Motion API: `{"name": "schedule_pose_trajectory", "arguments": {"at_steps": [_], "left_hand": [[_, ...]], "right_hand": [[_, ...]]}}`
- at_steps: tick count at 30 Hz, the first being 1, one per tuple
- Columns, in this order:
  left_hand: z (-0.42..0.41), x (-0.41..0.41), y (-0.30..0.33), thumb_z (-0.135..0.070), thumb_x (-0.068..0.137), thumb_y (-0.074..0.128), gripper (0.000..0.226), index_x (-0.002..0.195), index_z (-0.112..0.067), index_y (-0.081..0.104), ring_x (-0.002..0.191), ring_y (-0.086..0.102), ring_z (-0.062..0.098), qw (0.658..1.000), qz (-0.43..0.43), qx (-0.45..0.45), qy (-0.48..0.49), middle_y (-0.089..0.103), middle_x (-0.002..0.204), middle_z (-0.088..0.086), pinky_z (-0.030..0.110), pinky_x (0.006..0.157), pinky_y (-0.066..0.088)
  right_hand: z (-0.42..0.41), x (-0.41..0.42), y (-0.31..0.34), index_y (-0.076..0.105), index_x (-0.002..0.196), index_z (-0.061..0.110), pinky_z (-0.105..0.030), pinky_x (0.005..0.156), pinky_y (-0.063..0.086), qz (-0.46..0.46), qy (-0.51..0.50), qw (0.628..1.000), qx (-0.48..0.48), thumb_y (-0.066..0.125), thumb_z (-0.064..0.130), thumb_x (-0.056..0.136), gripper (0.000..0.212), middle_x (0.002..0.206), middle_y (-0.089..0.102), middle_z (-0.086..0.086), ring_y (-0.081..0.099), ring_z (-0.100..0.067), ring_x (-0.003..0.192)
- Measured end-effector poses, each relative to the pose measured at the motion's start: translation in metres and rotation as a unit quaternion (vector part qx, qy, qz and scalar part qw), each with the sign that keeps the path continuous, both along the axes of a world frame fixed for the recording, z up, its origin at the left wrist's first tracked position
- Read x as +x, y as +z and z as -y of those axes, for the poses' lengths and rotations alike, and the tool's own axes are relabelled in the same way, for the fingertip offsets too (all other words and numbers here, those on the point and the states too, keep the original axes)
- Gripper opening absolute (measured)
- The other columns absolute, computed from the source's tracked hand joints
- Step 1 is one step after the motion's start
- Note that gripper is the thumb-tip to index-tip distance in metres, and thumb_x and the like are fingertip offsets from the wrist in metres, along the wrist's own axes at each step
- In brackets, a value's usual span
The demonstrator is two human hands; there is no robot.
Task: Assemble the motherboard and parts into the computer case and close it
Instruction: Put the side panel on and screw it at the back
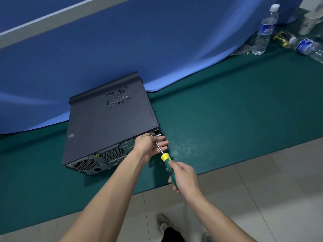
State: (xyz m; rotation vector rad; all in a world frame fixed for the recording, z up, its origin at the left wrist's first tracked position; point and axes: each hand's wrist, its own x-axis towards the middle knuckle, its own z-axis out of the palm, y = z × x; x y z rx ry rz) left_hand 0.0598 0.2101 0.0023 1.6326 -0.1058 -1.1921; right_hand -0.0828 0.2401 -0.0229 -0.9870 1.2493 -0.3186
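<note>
Dark grey sheet metal covers the computer case [108, 123], which lies on its side on the green table mat [227, 119], its far end against the hanging blue cloth [122, 41]. In the head view its long axis runs from the near left to the far right, with the rear panel and its perforated fan grilles turned toward the person. The broad side panel faces up, closed over the case, with a small vent patch near its far end.

The left hand [150, 145] is at the rear right corner of the case, fingers loosely curled about the steel shaft of the screwdriver [166, 158], steadying it. The right hand [183, 177] grips the green and yellow handle. The screwdriver tip points up and left into that corner of the rear panel.

Far right on the mat, one water bottle [264, 30] stands and another [309, 48] lies flat.
</note>
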Motion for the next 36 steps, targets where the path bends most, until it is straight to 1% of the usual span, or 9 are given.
{"name": "schedule_pose_trajectory", "arguments": {"at_steps": [3, 9, 15, 21, 24, 29, 31, 33, 36], "left_hand": [[0.002, 0.0, -0.004, 0.008, 0.096, 0.041, 0.012, 0.101, -0.003, 0.042, 0.071, 0.065, 0.029, 1.0, 0.002, -0.008, 0.024, 0.063, 0.092, 0.016, 0.033, 0.05, 0.058], [0.005, 0.001, -0.004, 0.004, 0.098, 0.038, 0.012, 0.092, -0.002, 0.046, 0.072, 0.066, 0.027, 0.999, 0.003, -0.018, 0.031, 0.064, 0.099, 0.018, 0.033, 0.05, 0.058], [0.004, 0.003, -0.001, 0.003, 0.098, 0.037, 0.012, 0.106, 0.001, 0.045, 0.074, 0.065, 0.028, 1.0, -0.006, -0.01, 0.016, 0.062, 0.107, 0.02, 0.034, 0.051, 0.058], [0.003, 0.002, -0.003, 0.003, 0.099, 0.037, 0.012, 0.108, 0.0, 0.044, 0.074, 0.065, 0.027, 1.0, -0.005, -0.013, 0.01, 0.063, 0.102, 0.018, 0.034, 0.051, 0.058], [0.005, 0.002, -0.003, 0.003, 0.098, 0.038, 0.01, 0.102, -0.001, 0.046, 0.073, 0.065, 0.027, 1.0, -0.006, -0.012, 0.012, 0.064, 0.098, 0.017, 0.034, 0.051, 0.058], [0.004, 0.002, -0.003, 0.003, 0.098, 0.039, 0.013, 0.092, -0.003, 0.048, 0.066, 0.067, 0.025, 1.0, -0.001, -0.01, 0.016, 0.063, 0.104, 0.02, 0.035, 0.052, 0.058], [0.004, 0.003, -0.002, 0.003, 0.098, 0.039, 0.014, 0.09, -0.004, 0.049, 0.062, 0.068, 0.022, 1.0, -0.001, -0.009, 0.018, 0.063, 0.105, 0.02, 0.034, 0.052, 0.058], [0.004, 0.003, -0.001, 0.002, 0.099, 0.039, 0.015, 0.089, -0.004, 0.049, 0.067, 0.067, 0.023, 1.0, -0.004, -0.008, 0.019, 0.062, 0.106, 0.021, 0.033, 0.052, 0.057], [0.003, 0.004, 0.0, 0.001, 0.099, 0.039, 0.015, 0.089, -0.003, 0.049, 0.078, 0.065, 0.028, 1.0, -0.004, -0.005, 0.016, 0.062, 0.111, 0.023, 0.031, 0.051, 0.057]], "right_hand": [[-0.001, -0.002, -0.002, 0.064, 0.085, 0.004, -0.022, 0.041, 0.032, -0.003, -0.003, 1.0, -0.001, 0.052, 0.038, 0.093, 0.037, 0.048, 0.055, 0.003, 0.042, -0.012, 0.036], [-0.001, 0.0, -0.002, 0.064, 0.085, 0.005, -0.022, 0.041, 0.033, 0.0, -0.004, 1.0, -0.001, 0.05, 0.039, 0.094, 0.037, 0.052, 0.056, 0.002, 0.042, -0.012, 0.037], [-0.001, 0.002, -0.002, 0.065, 0.086, 0.005, -0.023, 0.042, 0.03, 0.005, 0.0, 1.0, 0.006, 0.048, 0.037, 0.096, 0.037, 0.052, 0.055, 0.0, 0.04, -0.013, 0.038], [-0.004, 0.001, -0.004, 0.066, 0.083, 0.009, -0.02, 0.039, 0.03, 0.0, -0.006, 1.0, 0.013, 0.046, 0.038, 0.097, 0.037, 0.053, 0.055, 0.001, 0.041, -0.011, 0.037], [-0.004, 0.001, -0.002, 0.066, 0.081, 0.011, -0.019, 0.037, 0.03, 0.004, -0.008, 1.0, 0.02, 0.046, 0.038, 0.097, 0.037, 0.054, 0.055, 0.0, 0.041, -0.013, 0.039], [-0.005, 0.002, 0.001, 0.066, 0.081, 0.009, -0.018, 0.036, 0.029, 0.017, -0.015, 0.999, 0.042, 0.045, 0.036, 0.098, 0.038, 0.054, 0.055, -0.003, 0.04, -0.013, 0.037], [-0.006, 0.004, 0.004, 0.066, 0.081, 0.008, -0.019, 0.037, 0.029, 0.029, -0.017, 0.997, 0.067, 0.044, 0.036, 0.099, 0.039, 0.052, 0.055, -0.001, 0.041, -0.013, 0.036], [-0.007, 0.005, 0.007, 0.066, 0.079, 0.008, -0.018, 0.036, 0.028, 0.068, -0.031, 0.989, 0.127, 0.043, 0.036, 0.099, 0.041, 0.05, 0.053, -0.001, 0.04, -0.012, 0.034], [-0.006, 0.006, 0.011, 0.066, 0.074, 0.007, -0.016, 0.032, 0.023, 0.166, -0.067, 0.946, 0.27, 0.043, 0.035, 0.099, 0.045, 0.05, 0.051, -0.001, 0.037, -0.01, 0.032]]}}
